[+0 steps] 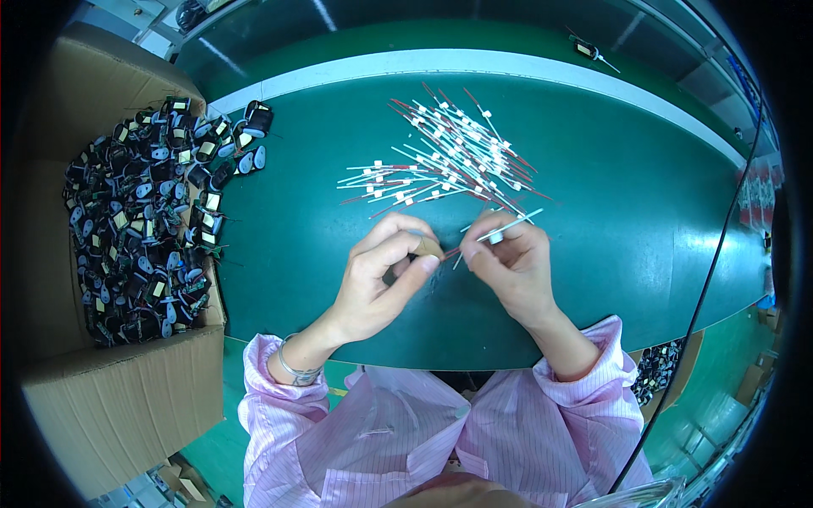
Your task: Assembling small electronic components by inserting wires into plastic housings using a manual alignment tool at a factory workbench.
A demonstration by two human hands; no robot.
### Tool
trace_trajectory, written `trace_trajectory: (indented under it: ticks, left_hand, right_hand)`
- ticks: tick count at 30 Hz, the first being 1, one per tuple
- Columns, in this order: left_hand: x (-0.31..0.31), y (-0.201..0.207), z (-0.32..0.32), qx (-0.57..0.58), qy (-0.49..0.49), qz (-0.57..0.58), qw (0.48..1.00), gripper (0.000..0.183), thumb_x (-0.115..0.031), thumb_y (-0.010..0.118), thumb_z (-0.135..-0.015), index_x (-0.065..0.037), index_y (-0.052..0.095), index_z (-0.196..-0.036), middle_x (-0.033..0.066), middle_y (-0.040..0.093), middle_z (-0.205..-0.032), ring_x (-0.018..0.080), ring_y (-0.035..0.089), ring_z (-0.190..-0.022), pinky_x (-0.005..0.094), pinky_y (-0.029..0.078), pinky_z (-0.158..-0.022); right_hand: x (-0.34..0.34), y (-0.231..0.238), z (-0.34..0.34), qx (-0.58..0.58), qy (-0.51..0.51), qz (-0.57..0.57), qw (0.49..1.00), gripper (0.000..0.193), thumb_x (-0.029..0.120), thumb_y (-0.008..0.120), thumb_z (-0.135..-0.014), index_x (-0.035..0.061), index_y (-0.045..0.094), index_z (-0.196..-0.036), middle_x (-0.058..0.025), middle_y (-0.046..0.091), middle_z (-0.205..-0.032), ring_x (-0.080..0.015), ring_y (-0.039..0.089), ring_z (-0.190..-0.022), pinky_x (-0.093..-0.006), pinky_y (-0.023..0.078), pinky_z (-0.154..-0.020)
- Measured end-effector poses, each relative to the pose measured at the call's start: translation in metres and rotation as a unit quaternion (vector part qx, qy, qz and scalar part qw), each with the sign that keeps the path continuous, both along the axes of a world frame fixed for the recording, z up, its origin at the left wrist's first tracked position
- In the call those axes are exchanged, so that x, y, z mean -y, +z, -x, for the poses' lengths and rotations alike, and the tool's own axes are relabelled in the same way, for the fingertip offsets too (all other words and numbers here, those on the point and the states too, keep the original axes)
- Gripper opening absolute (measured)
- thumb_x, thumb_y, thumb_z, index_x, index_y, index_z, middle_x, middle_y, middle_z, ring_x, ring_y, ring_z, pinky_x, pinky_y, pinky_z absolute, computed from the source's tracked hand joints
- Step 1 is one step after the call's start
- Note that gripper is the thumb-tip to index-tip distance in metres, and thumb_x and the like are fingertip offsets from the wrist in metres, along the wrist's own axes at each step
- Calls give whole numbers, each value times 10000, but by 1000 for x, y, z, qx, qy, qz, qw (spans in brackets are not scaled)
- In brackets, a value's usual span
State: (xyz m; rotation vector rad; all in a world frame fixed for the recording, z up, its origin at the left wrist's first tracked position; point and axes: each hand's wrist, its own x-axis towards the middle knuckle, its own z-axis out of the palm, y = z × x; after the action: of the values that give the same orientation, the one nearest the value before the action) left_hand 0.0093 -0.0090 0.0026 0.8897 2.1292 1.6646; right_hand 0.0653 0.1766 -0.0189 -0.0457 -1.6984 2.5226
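My right hand (512, 261) pinches a thin white stick-like lead (518, 222) with a small white block on it, tilted up to the right. Thin red wire (451, 253) spans the short gap between my two hands. At its other end my left hand (381, 275) is closed, thumb pressed against the fingers on the wire; the exact tip is hidden by the fingers. Just beyond both hands lies a loose pile of similar white leads (461, 157) with red wires and small white blocks, crossing at many angles on the green table (610, 220).
An open cardboard box (127, 398) at the left is heaped with small black and grey devices (144, 220); a few devices (254, 123) sit by its right edge. A single device (584, 48) lies beyond the white rail (508, 63). A dark cable (720, 237) crosses the right side.
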Motion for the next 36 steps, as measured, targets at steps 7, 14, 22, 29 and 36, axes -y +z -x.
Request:
trace_trajectory:
  ticks: [7,14,22,29,36]
  left_hand:
    - [-7,-10,-3,-89,17,-26,996,379,-4,622,-860,60,524,-1221,184,614,-1168,294,625,-1006,367,486,-865]
    - [-12,-21,-6,-149,3,-75,986,464,67,671,-785,52,486,-1210,252,590,-1225,341,617,-1089,384,520,-877]
    - [-13,-24,-5,-175,-10,-97,980,486,88,680,-764,57,476,-1204,264,583,-1230,367,601,-1116,398,517,-894]
    - [-13,-22,-6,-179,-17,-108,978,551,97,682,-755,73,439,-1248,273,572,-1247,373,589,-1131,416,500,-927]
    - [-9,-19,-3,-222,-36,-64,972,559,91,633,-801,36,348,-1278,300,567,-1246,377,609,-1104,444,475,-928]
  right_hand:
    - [2,4,3,-14,-13,83,996,96,-76,574,-887,-48,591,-977,-158,633,-1017,-192,643,-938,-294,539,-830]
    - [5,7,-5,-68,-45,-12,997,161,-141,580,-836,-34,606,-954,-148,626,-1020,-195,638,-947,-281,525,-793]
    - [11,12,-10,-58,-81,-43,994,152,-139,605,-804,-39,602,-919,-143,632,-992,-182,637,-928,-270,512,-777]
    - [8,9,-10,-125,-103,-117,980,143,-117,642,-752,-36,595,-860,-148,652,-940,-198,658,-886,-277,527,-751]
    - [6,9,-8,-165,-102,-148,970,133,-104,655,-732,-27,591,-819,-148,658,-917,-217,681,-850,-287,541,-710]
